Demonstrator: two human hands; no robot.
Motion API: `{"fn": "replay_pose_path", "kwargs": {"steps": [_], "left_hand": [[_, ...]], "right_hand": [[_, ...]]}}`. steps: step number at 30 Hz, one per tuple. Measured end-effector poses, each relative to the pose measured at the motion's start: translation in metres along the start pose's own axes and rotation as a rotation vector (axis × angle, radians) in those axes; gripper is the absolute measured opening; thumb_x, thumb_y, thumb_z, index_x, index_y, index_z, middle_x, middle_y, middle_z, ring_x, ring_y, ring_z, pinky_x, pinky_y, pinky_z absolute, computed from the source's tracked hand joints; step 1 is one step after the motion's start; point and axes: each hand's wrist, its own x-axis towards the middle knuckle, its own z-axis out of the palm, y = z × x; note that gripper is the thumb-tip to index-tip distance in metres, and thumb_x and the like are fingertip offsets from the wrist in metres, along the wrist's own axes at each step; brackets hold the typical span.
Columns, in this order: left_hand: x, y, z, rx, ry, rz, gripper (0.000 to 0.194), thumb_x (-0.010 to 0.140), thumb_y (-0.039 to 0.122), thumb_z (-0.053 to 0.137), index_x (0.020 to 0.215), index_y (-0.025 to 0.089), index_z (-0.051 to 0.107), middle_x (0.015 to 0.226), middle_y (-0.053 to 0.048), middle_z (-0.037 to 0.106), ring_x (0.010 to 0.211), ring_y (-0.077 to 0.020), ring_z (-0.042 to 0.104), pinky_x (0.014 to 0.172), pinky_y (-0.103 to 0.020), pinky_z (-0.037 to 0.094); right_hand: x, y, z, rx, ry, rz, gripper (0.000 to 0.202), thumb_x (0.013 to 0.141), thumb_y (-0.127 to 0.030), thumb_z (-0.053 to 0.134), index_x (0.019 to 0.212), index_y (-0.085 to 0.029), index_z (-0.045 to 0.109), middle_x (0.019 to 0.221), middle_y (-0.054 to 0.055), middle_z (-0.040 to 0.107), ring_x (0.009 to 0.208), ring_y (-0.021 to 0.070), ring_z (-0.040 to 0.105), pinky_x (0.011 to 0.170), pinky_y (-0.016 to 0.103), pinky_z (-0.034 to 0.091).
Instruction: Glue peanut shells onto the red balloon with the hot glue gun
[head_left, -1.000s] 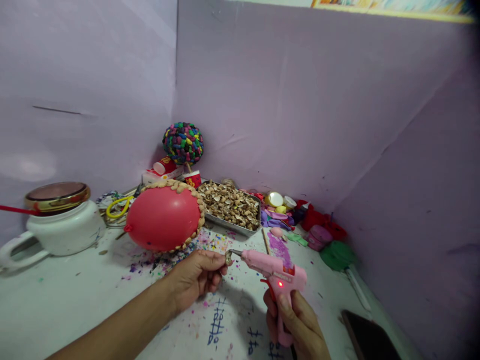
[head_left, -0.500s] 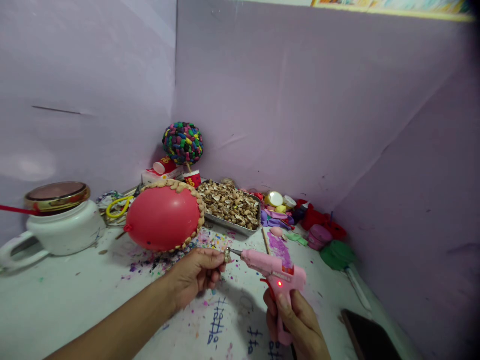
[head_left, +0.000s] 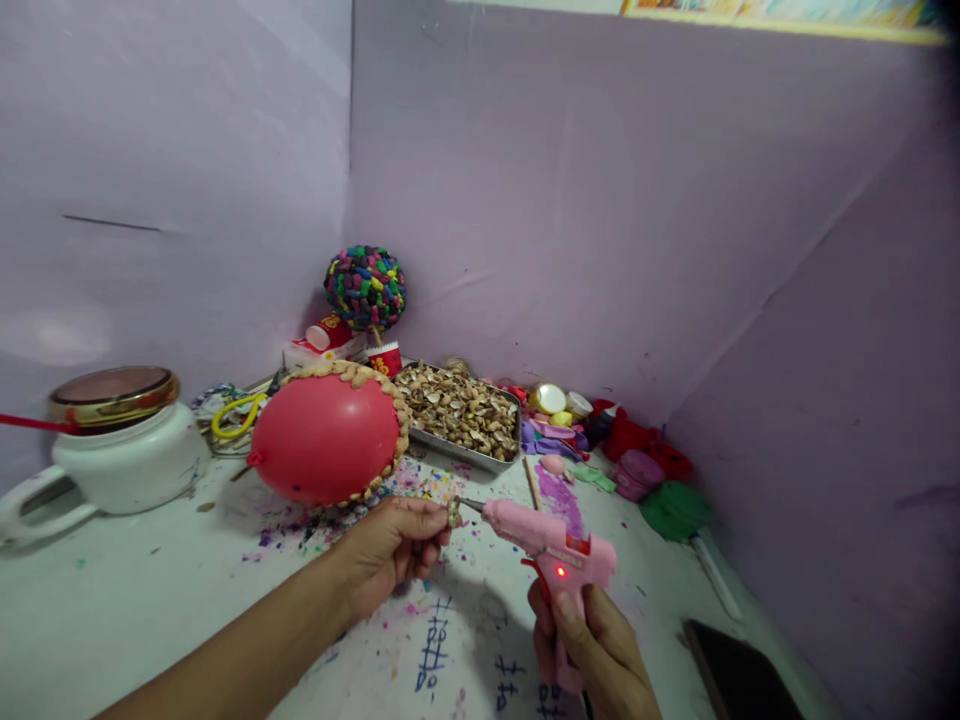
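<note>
Between thumb and fingers, my left hand (head_left: 401,545) pinches a small pistachio shell (head_left: 454,512). My right hand (head_left: 589,635) grips the handle of a pink glue gun (head_left: 544,535), whose red light is lit. The gun's metal nozzle points left and is at the shell. Behind my left hand lies a red balloon (head_left: 326,435), with rows of tan shells (head_left: 401,420) stuck along its top and right side. A metal tray (head_left: 499,465) heaped with loose shells (head_left: 457,408) stands behind the hands.
A white mug (head_left: 131,465) stands at left, near yellow-handled scissors (head_left: 236,415). A multicoloured ball (head_left: 366,288) rises above a red paper cup (head_left: 385,358) at the back. Paint pots (head_left: 551,398), balloons (head_left: 547,440) and a green lid (head_left: 675,510) lie right; a dark phone (head_left: 739,670) lies at the near right.
Almost nothing differs. The rear of the glue gun has shifted very slightly right and down, while its nozzle stays at the shell. My left hand holds its place.
</note>
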Motion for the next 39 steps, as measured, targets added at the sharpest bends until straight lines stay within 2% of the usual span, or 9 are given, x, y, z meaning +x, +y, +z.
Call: {"fn": "replay_pose_path", "kwargs": {"steps": [6, 11, 16, 21, 28, 35, 39], "left_hand": [[0.0, 0.002, 0.001, 0.005, -0.001, 0.01, 0.017, 0.057, 0.023, 0.07, 0.058, 0.011, 0.058, 0.052, 0.002, 0.053, 0.04, -0.0044, 0.042, 0.041, -0.018, 0.029], [0.0, 0.002, 0.001, 0.019, 0.001, 0.013, 0.02, 0.057, 0.025, 0.071, 0.056, 0.012, 0.056, 0.05, 0.002, 0.052, 0.039, -0.0044, 0.041, 0.04, -0.018, 0.028], [0.0, 0.001, 0.0, 0.022, 0.011, 0.024, 0.02, 0.056, 0.025, 0.071, 0.057, 0.012, 0.056, 0.052, 0.002, 0.053, 0.041, -0.0043, 0.042, 0.041, -0.017, 0.029], [0.0, 0.002, 0.0, 0.03, 0.016, 0.026, 0.019, 0.057, 0.024, 0.071, 0.058, 0.012, 0.057, 0.051, 0.002, 0.053, 0.04, -0.0042, 0.042, 0.041, -0.018, 0.029], [-0.001, 0.004, 0.002, 0.039, 0.011, 0.039, 0.018, 0.058, 0.024, 0.07, 0.056, 0.012, 0.056, 0.051, 0.002, 0.052, 0.04, -0.0042, 0.04, 0.041, -0.018, 0.029], [0.0, 0.003, 0.002, 0.044, 0.015, 0.037, 0.019, 0.056, 0.024, 0.071, 0.057, 0.012, 0.057, 0.052, 0.002, 0.052, 0.04, -0.0041, 0.041, 0.041, -0.018, 0.03], [-0.001, 0.004, 0.003, 0.052, 0.014, 0.033, 0.019, 0.056, 0.025, 0.071, 0.057, 0.012, 0.057, 0.05, 0.003, 0.051, 0.039, -0.0037, 0.04, 0.04, -0.017, 0.029]], "right_hand": [[0.0, 0.001, -0.001, -0.006, -0.013, -0.027, 0.043, 0.068, -0.059, 0.058, 0.062, -0.017, 0.049, 0.053, -0.002, 0.048, 0.039, 0.0083, 0.042, 0.037, 0.021, 0.027], [-0.001, 0.004, -0.003, -0.064, -0.042, -0.009, 0.046, 0.07, -0.061, 0.055, 0.06, -0.017, 0.05, 0.046, -0.004, 0.042, 0.039, 0.0077, 0.037, 0.039, 0.021, 0.025], [0.0, 0.012, -0.006, -0.086, -0.015, -0.048, 0.042, 0.071, -0.058, 0.056, 0.062, -0.018, 0.05, 0.051, -0.003, 0.046, 0.041, 0.0089, 0.041, 0.04, 0.022, 0.026], [0.0, 0.013, -0.008, -0.136, -0.061, -0.072, 0.042, 0.074, -0.058, 0.052, 0.062, -0.018, 0.049, 0.046, -0.003, 0.043, 0.042, 0.0104, 0.039, 0.042, 0.023, 0.025], [0.0, 0.014, -0.007, -0.117, -0.067, -0.079, 0.044, 0.073, -0.06, 0.052, 0.071, -0.016, 0.055, 0.047, -0.004, 0.042, 0.042, 0.0101, 0.04, 0.041, 0.023, 0.025], [-0.001, 0.012, -0.007, -0.144, -0.039, -0.094, 0.041, 0.074, -0.057, 0.052, 0.063, -0.018, 0.05, 0.046, -0.003, 0.045, 0.043, 0.0102, 0.04, 0.042, 0.023, 0.028], [0.0, 0.012, -0.007, -0.136, -0.037, -0.097, 0.042, 0.074, -0.059, 0.053, 0.064, -0.017, 0.053, 0.045, -0.004, 0.043, 0.042, 0.0106, 0.04, 0.041, 0.023, 0.027]]}}
